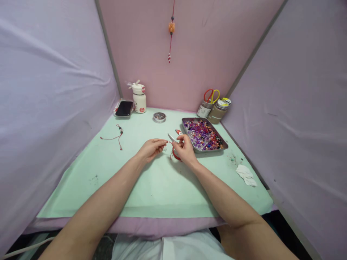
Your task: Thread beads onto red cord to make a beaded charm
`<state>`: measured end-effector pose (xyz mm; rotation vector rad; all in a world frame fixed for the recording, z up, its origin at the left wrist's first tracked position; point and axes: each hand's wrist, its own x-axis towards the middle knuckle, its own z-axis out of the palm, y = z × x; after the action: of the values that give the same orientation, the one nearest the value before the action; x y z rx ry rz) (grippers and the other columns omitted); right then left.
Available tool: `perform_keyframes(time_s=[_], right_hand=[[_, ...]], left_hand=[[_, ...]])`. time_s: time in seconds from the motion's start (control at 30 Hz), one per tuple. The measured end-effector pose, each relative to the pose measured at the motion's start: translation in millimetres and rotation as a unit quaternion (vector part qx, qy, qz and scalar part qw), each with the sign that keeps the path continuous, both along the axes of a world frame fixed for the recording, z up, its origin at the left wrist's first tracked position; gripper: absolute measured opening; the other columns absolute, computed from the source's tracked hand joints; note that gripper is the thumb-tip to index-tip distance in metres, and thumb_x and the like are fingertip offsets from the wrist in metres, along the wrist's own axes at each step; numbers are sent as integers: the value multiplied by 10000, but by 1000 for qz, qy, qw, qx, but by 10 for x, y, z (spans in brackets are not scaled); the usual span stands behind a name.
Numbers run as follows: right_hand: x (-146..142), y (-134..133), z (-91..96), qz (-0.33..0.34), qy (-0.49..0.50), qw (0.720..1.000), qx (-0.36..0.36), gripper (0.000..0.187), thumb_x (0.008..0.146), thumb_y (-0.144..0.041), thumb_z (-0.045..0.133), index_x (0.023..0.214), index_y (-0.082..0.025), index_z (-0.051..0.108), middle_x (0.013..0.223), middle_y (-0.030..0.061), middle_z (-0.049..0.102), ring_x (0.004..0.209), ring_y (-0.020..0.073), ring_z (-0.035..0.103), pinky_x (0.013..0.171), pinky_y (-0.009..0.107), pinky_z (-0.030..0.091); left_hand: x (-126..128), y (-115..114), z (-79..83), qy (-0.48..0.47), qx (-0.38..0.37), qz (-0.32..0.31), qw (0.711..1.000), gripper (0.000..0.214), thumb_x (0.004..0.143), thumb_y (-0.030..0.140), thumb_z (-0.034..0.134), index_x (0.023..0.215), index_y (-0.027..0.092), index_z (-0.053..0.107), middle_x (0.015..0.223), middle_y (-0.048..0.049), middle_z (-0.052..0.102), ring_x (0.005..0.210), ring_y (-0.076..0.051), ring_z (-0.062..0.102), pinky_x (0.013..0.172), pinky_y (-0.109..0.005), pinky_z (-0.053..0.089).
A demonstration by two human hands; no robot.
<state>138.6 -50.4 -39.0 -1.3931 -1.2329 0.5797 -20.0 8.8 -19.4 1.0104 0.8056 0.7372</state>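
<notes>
Above the middle of the table, my left hand point(152, 148) pinches a thin red cord point(169, 141) between thumb and fingertips. My right hand point(184, 150) is closed on the cord's other side, a short stretch of it running between the two hands. Scissors point(171, 137) with a red handle show beside and partly behind my right hand; I cannot tell whether they rest on the table or in that hand. A small red and white tube-like item point(178, 132) lies just beyond my right fingers, partly covered.
A metal tray point(211, 150) of mixed beads stands right of my hands, with jars point(217, 111) and more scissors point(211, 95) behind. Leftward are a knotted red cord bracelet point(119, 136), phone point(124, 108) and white bottle point(139, 99). A small round dish point(159, 117) and crumpled tissue point(246, 175) lie around.
</notes>
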Motion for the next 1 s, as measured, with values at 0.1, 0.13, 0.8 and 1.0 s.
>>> perform_keyframes(time_s=[0.1,0.13,0.8,1.0], right_hand=[[-20,-33,20,-3,-87,996,27,194,738,-277,642,860,-216,503,906,33,467,606,111,424,602,283,417],[-26,-45,31,4,-107,994,31,160,748,-272,636,849,-215,526,899,34,465,614,116,435,613,292,423],[-4,-79,69,55,-167,982,72,123,890,-275,498,861,-218,604,909,51,486,768,165,525,721,312,440],[16,-52,66,41,-151,985,72,136,880,-287,499,802,-211,580,839,40,569,820,182,539,798,320,412]], left_hand=[[2,8,9,1,-3,14,1000,275,548,305,804,719,115,704,673,-32,598,575,-75,467,529,-218,355],[4,9,12,1,-5,18,1000,273,541,302,804,705,112,697,658,-27,585,570,-74,459,521,-216,350],[4,-25,44,176,195,46,964,241,646,385,680,716,154,689,690,-32,624,625,-133,481,552,-245,337],[11,-99,156,181,208,3,961,213,632,368,685,689,163,690,638,-14,611,601,-129,467,546,-244,337]])
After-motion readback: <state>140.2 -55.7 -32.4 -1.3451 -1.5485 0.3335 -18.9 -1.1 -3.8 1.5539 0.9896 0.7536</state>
